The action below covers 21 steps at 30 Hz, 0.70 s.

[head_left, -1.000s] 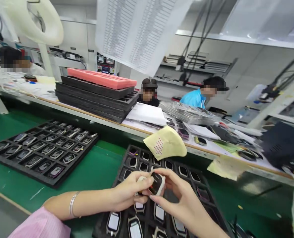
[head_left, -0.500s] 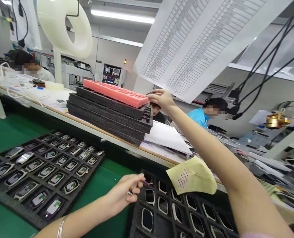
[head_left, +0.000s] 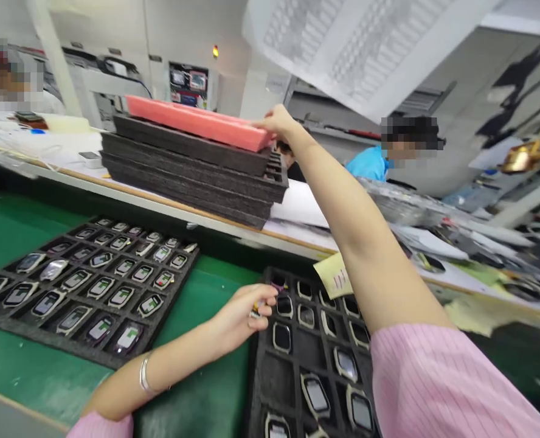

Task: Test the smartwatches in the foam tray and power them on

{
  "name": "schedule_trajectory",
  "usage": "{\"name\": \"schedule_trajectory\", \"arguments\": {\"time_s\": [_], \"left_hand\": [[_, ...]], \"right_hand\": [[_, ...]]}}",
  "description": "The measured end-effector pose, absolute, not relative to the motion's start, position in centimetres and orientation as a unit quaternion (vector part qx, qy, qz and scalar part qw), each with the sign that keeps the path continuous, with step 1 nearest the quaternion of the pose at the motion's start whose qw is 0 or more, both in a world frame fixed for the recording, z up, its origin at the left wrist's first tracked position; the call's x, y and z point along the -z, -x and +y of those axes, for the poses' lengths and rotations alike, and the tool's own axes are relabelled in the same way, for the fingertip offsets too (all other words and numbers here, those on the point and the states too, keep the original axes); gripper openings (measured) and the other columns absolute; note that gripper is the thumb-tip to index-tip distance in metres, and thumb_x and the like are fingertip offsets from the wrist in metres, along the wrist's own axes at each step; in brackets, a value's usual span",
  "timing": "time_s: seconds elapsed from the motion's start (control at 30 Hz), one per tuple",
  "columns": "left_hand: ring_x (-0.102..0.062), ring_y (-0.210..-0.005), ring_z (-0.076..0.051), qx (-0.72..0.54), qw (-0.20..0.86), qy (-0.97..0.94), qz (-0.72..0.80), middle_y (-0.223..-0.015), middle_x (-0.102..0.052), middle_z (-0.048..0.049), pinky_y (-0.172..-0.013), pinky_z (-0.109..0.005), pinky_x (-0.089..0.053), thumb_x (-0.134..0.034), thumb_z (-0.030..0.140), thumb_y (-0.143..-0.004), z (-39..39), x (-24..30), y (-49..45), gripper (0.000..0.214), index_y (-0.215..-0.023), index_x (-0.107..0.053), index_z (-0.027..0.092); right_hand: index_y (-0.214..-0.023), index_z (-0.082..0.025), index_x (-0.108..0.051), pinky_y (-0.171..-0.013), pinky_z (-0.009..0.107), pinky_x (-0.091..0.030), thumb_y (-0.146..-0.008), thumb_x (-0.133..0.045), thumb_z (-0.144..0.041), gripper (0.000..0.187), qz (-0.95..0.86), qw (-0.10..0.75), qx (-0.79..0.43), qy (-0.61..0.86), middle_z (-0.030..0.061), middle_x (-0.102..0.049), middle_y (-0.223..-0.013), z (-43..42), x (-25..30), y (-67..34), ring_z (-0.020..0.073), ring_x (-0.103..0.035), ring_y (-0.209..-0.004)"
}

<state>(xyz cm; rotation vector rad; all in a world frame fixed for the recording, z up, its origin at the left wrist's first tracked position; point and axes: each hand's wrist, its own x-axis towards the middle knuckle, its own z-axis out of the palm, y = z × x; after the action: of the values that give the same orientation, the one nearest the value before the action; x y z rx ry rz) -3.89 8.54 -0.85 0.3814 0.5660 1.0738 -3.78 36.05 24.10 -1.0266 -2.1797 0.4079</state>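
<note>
My right hand point(head_left: 276, 121) reaches far forward to the right end of a pink foam tray point(head_left: 192, 120). That tray lies on top of a stack of black foam trays point(head_left: 188, 173) on the bench. The hand's fingers are curled together on the tray's corner, and anything in them is hidden. My left hand point(head_left: 247, 310) is pinched on a small thing I cannot make out. It sits at the upper left corner of the near black tray point(head_left: 270, 383), which holds several smartwatch bodies point(head_left: 315, 392).
A second black tray point(head_left: 5, 313) full of watch bodies lies to the left on the green mat. A yellow slip point(head_left: 336, 277) hangs from the bench edge. Papers and clutter cover the bench to the right. Other people sit behind it.
Both hands held a watch body together a second ago. My right hand then went up to the pink tray and now rests lower on its end. My left hand stayed by the near tray.
</note>
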Motion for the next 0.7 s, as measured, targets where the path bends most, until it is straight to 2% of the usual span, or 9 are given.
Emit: {"name": "schedule_trajectory", "arguments": {"time_s": [0.07, 0.13, 0.17, 0.23, 0.3, 0.4, 0.47, 0.6, 0.7], "left_hand": [[-0.037, -0.049, -0.001, -0.492, 0.81, -0.174, 0.268, -0.066, -0.046, 0.0046, -0.038, -0.013, -0.015, -0.077, 0.016, -0.066, 8.0, 0.7, 4.0, 0.021, -0.072, -0.057, 0.012], [-0.04, -0.053, -0.002, -0.512, 0.786, -0.2, 0.283, -0.07, -0.048, 0.0032, -0.039, -0.013, -0.019, -0.075, 0.016, -0.069, 7.3, 0.6, 4.1, 0.018, -0.081, -0.061, 0.011], [-0.042, -0.057, -0.003, -0.52, 0.77, -0.225, 0.295, -0.072, -0.049, 0.0026, -0.041, -0.014, -0.024, -0.074, 0.015, -0.07, 6.9, 0.5, 4.2, 0.02, -0.087, -0.064, 0.01], [-0.043, -0.061, -0.005, -0.513, 0.746, -0.28, 0.32, -0.074, -0.049, 0.0027, -0.049, -0.017, -0.034, -0.071, 0.012, -0.07, 6.4, 0.6, 4.3, 0.03, -0.099, -0.065, 0.01], [-0.045, -0.064, -0.007, -0.479, 0.728, -0.348, 0.346, -0.078, -0.051, 0.002, -0.056, -0.02, -0.039, -0.067, 0.009, -0.071, 6.1, 0.8, 4.5, 0.038, -0.108, -0.063, 0.011], [-0.052, -0.074, -0.012, -0.434, 0.655, -0.493, 0.373, -0.085, -0.057, -0.0002, -0.069, -0.025, -0.044, -0.066, 0.01, -0.073, 6.2, 1.8, 4.6, 0.047, -0.119, -0.059, 0.014], [-0.056, -0.088, -0.017, -0.431, 0.557, -0.598, 0.383, -0.097, -0.06, -0.0038, -0.082, -0.031, -0.046, -0.066, 0.013, -0.076, 6.4, 2.5, 4.3, 0.05, -0.125, -0.056, 0.016], [-0.057, -0.106, -0.023, -0.422, 0.407, -0.713, 0.385, -0.114, -0.061, -0.0084, -0.096, -0.037, -0.043, -0.064, 0.016, -0.08, 6.2, 3.6, 3.0, 0.05, -0.129, -0.055, 0.019], [-0.058, -0.111, -0.025, -0.407, 0.424, -0.711, 0.386, -0.122, -0.061, -0.0109, -0.098, -0.038, -0.045, -0.064, 0.018, -0.081, 5.6, 4.2, 1.8, 0.052, -0.132, -0.053, 0.018]], "right_hand": [[-0.094, -0.002, -0.049, -0.089, 0.028, -0.047, -0.085, -0.065, -0.018, 0.025, -0.789, 0.378, -0.122, 0.468, 0.01, -0.057, -0.11, 35.8, -23.7, 4.3, 0.0182, -0.053, -0.112], [-0.099, -0.004, -0.048, -0.094, 0.034, -0.041, -0.092, -0.045, -0.012, 0.011, -0.758, 0.4, -0.093, 0.506, 0.0061, -0.054, -0.108, 35.5, -23.3, 4.3, 0.0219, -0.05, -0.121], [-0.1, -0.006, -0.048, -0.096, 0.034, -0.039, -0.095, -0.033, -0.012, 0.017, -0.751, 0.41, -0.079, 0.511, 0.0039, -0.053, -0.106, 35.1, -22.9, 4.0, 0.02, -0.051, -0.121], [-0.099, -0.009, -0.049, -0.1, 0.03, -0.035, -0.095, -0.037, -0.01, 0.012, -0.75, 0.448, -0.018, 0.487, 0.003, -0.053, -0.106, 33.5, -21.5, 2.1, 0.0151, -0.052, -0.117], [-0.1, -0.02, -0.05, -0.096, 0.02, -0.04, -0.093, -0.053, -0.013, 0.011, -0.772, 0.466, 0.031, 0.431, -0.0024, -0.056, -0.106, 30.1, -18.7, -1.5, 0.0082, -0.055, -0.097], [-0.097, -0.018, -0.054, -0.078, 0.024, -0.045, -0.095, -0.055, -0.018, 0.002, -0.837, 0.432, 0.072, 0.329, -0.0034, -0.056, -0.082, 22.2, -11.7, -8.7, 0.0096, -0.05, -0.07], [-0.087, -0.018, -0.057, -0.07, 0.03, -0.045, -0.096, -0.051, -0.025, 0.013, -0.872, 0.39, 0.026, 0.296, -0.0007, -0.056, -0.072, 16.9, -6.1, -13.3, 0.0135, -0.049, -0.065], [-0.087, -0.018, -0.063, -0.079, 0.037, -0.047, -0.091, -0.055, -0.02, 0.009, -0.904, 0.197, -0.181, 0.334, 0.0076, -0.065, -0.085, 10.8, 2.8, -18.3, 0.0215, -0.058, -0.083], [-0.089, -0.017, -0.065, -0.081, 0.037, -0.047, -0.082, -0.063, -0.013, 0.008, -0.895, 0.169, -0.242, 0.334, 0.0092, -0.066, -0.092, 10.2, 6.2, -18.1, 0.0229, -0.058, -0.088]]}}
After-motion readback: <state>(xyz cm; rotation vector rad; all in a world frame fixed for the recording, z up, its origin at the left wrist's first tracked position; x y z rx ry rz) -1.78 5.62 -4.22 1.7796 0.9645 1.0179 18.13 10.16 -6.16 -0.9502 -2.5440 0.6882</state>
